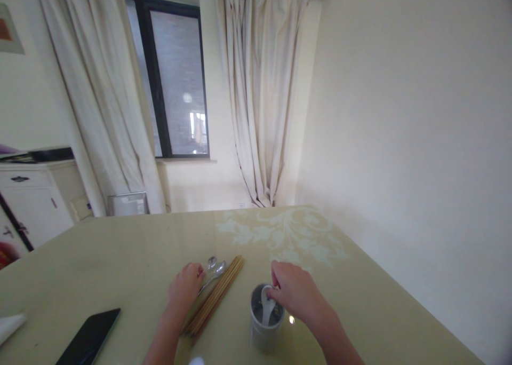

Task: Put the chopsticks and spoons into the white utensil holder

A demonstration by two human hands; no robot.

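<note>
While the right hand [294, 290] pinches the handle of a white spoon [267, 307] at the rim of the grey cup [266, 322], the step in hand looks like seating that spoon in the cup, & doing it well prob. means keeping the handle near upright and lowering the bowl straight down the middle so it doesn't knock the cup wall or tip the cup, which stands unsupported near the table's near edge, right of centre. Fingertips are closed together on the spoon handle, thumb side hidden, so exact grip can't be told beyond a pinch from above. Wrist is bent down, forearm coming in from the near right corner, back of hand facing up. The left hand [186, 287] rests knuckles-up on the table [120, 253] w/ fingers curled onto the handles of the metal spoons [216, 269]; it looks closed on them, though whether it truly grips or just presses is not clear. Those spoons lie w/ bowls pointing toward the far edge, just beside a bundle of wooden chopsticks [218, 295] that runs diagonally from near the left wrist toward the table's far side. My guess: left hand should hold its pieces flat & still so nothing rolls into the cup. A dark phone [90, 338] lies toward the near left corner, well apart from both hands.
</note>
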